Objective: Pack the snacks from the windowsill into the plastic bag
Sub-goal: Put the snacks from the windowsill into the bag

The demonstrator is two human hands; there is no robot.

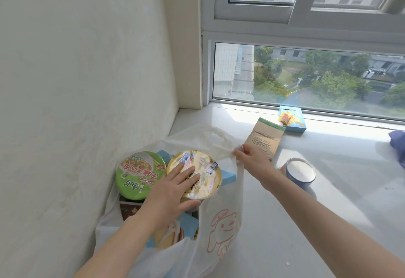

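A translucent white plastic bag [221, 223] with a pink rabbit drawing stands open on the windowsill [328, 201] against the left wall. Inside it sit a green-lidded noodle bowl [133, 172], a yellow-lidded noodle bowl [203, 174] and several snack boxes. My left hand [173, 194] lies on the yellow lid with fingers spread and the thumb under its rim. My right hand [252, 157] pinches the bag's handle and holds it up. On the sill lie a brown paper packet [263, 137], a blue snack box [291, 122] and a blue-walled tub with a white lid [300, 172].
A white wall closes the left side right next to the bag. The window frame [285, 34] runs along the back of the sill. A purple cloth [397, 141] shows at the right edge.
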